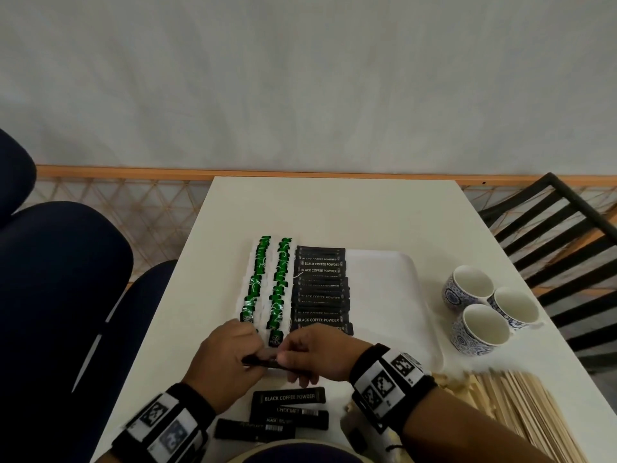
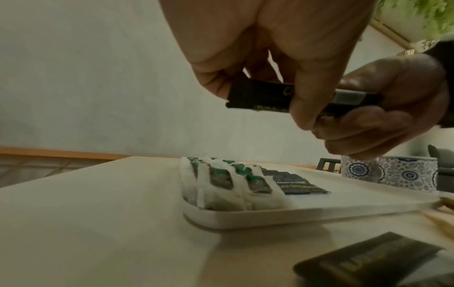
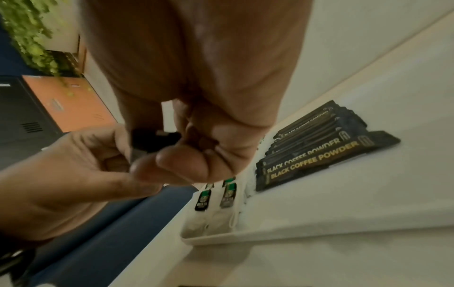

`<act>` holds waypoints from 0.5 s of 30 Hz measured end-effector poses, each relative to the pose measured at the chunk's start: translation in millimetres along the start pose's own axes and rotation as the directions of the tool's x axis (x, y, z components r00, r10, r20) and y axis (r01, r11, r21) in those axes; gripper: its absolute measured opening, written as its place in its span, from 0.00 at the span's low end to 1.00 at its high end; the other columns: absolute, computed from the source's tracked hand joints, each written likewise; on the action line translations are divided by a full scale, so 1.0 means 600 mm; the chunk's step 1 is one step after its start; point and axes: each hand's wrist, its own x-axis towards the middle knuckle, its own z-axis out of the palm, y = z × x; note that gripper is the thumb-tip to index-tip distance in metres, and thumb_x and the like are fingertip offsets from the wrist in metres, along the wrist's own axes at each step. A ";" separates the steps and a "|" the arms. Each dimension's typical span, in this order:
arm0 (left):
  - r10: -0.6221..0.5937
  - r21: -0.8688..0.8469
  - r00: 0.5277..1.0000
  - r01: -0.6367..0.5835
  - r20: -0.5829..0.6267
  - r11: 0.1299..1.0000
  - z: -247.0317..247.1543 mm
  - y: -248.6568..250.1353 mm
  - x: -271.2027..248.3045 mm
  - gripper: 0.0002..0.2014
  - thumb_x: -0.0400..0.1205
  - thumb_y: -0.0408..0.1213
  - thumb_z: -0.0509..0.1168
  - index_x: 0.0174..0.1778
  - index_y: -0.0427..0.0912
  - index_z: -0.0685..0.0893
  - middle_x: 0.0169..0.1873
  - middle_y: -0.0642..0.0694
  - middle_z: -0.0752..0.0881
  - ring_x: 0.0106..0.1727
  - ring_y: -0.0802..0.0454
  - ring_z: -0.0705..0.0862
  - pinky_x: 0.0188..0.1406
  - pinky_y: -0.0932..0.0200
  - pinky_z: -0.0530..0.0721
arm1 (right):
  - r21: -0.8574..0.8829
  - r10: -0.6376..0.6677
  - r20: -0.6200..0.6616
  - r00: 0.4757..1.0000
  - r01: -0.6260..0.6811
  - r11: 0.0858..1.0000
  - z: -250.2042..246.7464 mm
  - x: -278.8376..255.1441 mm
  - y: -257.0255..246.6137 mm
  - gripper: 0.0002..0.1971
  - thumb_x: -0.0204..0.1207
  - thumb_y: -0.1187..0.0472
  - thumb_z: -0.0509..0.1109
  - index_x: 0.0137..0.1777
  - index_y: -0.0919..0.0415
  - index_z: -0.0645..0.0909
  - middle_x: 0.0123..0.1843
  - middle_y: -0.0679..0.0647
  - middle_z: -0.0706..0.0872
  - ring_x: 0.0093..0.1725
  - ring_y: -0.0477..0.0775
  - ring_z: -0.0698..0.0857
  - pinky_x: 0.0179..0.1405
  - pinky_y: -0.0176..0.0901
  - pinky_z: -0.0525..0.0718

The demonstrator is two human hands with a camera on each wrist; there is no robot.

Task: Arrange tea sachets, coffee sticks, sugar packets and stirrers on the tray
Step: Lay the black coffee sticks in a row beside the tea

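Black coffee stick (image 1: 260, 361) pinched between both hands, above tray's (image 1: 430, 329) near edge.

The surface (image 1: 334, 212) was seen as smooth, matt off-white laminate. The tray (image 1: 384, 282) looked like matt white plastic. The coffee sticks (image 1: 320, 295) were wrapped in black, faintly glossy film, the tea sachets (image 1: 263, 282) in soft white paper with shiny green tags. The stirrers (image 1: 521, 402) appeared as pale bare wood, the cups (image 1: 484, 315) as glazed patterned ceramic.
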 end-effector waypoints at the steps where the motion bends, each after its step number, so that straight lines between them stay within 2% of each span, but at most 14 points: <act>1: -0.023 -0.038 1.000 0.023 -0.001 0.999 0.002 0.001 0.003 0.03 0.65 0.46 0.67 0.30 0.53 0.80 0.32 0.59 0.78 0.37 0.64 0.74 0.32 0.66 0.73 | 0.025 -0.002 -0.019 1.000 0.003 1.000 -0.003 -0.001 0.001 0.08 0.83 0.57 0.67 0.55 0.59 0.83 0.38 0.51 0.86 0.32 0.45 0.83 0.35 0.35 0.83; 3: -0.119 -0.131 0.992 0.123 0.036 0.984 0.002 0.003 0.005 0.07 0.65 0.49 0.70 0.35 0.58 0.81 0.38 0.62 0.79 0.41 0.65 0.78 0.37 0.71 0.75 | 0.030 -0.009 -0.062 0.998 0.011 0.999 -0.011 -0.003 0.005 0.04 0.80 0.60 0.71 0.53 0.54 0.84 0.37 0.50 0.86 0.32 0.43 0.84 0.34 0.33 0.83; 5: -0.243 -0.216 0.967 0.254 0.077 0.943 -0.001 0.002 0.003 0.14 0.62 0.50 0.77 0.40 0.60 0.82 0.41 0.62 0.82 0.46 0.63 0.81 0.41 0.72 0.77 | -0.018 -0.001 -0.111 0.994 -0.002 1.000 -0.019 -0.005 0.011 0.05 0.79 0.60 0.72 0.53 0.54 0.85 0.36 0.47 0.86 0.32 0.41 0.83 0.35 0.32 0.83; 6: -0.314 -0.271 0.943 0.332 0.107 0.904 -0.004 0.002 0.003 0.18 0.61 0.47 0.81 0.43 0.59 0.84 0.41 0.61 0.84 0.47 0.64 0.82 0.43 0.72 0.78 | -0.046 0.010 -0.141 0.990 -0.017 0.999 -0.022 -0.006 0.015 0.06 0.78 0.60 0.73 0.53 0.54 0.86 0.35 0.45 0.86 0.32 0.41 0.83 0.35 0.31 0.83; 8: -0.409 -0.372 0.895 0.447 0.181 0.813 -0.008 -0.001 0.001 0.17 0.63 0.39 0.83 0.43 0.59 0.87 0.41 0.62 0.88 0.45 0.66 0.85 0.44 0.73 0.79 | -0.106 0.017 -0.194 0.981 -0.038 0.994 -0.030 -0.008 0.021 0.06 0.78 0.59 0.73 0.53 0.55 0.86 0.30 0.41 0.85 0.30 0.37 0.82 0.35 0.29 0.81; 9: -0.418 -0.403 0.884 0.467 0.208 0.787 -0.007 -0.004 0.001 0.16 0.67 0.36 0.82 0.43 0.60 0.88 0.39 0.62 0.88 0.41 0.65 0.85 0.43 0.71 0.80 | -0.128 0.015 -0.209 0.978 -0.042 0.991 -0.032 -0.009 0.024 0.06 0.77 0.58 0.73 0.53 0.55 0.87 0.27 0.38 0.84 0.29 0.35 0.81 0.34 0.27 0.80; 11: -0.424 -0.441 0.878 0.478 0.222 0.760 -0.004 -0.011 0.000 0.16 0.73 0.29 0.76 0.39 0.60 0.88 0.33 0.54 0.88 0.33 0.61 0.85 0.40 0.64 0.82 | -0.160 0.007 -0.225 0.974 -0.044 0.986 -0.033 -0.010 0.029 0.06 0.77 0.58 0.74 0.52 0.55 0.87 0.26 0.36 0.84 0.29 0.34 0.82 0.33 0.24 0.77; 13: -0.452 -0.457 0.866 0.498 0.214 0.737 -0.001 -0.013 0.000 0.16 0.75 0.27 0.74 0.36 0.57 0.89 0.30 0.47 0.88 0.31 0.55 0.85 0.38 0.59 0.83 | -0.212 -0.008 -0.238 0.971 -0.044 0.976 -0.030 -0.009 0.032 0.06 0.76 0.57 0.75 0.51 0.54 0.87 0.30 0.39 0.85 0.32 0.35 0.82 0.36 0.25 0.77; 15: -0.462 -0.442 0.864 0.500 0.200 0.745 0.005 -0.013 0.000 0.15 0.74 0.27 0.74 0.34 0.56 0.89 0.28 0.47 0.88 0.31 0.54 0.86 0.37 0.58 0.84 | -0.285 -0.018 -0.252 0.967 -0.057 0.957 -0.027 -0.009 0.034 0.06 0.75 0.55 0.76 0.50 0.53 0.88 0.37 0.41 0.85 0.37 0.38 0.82 0.39 0.26 0.76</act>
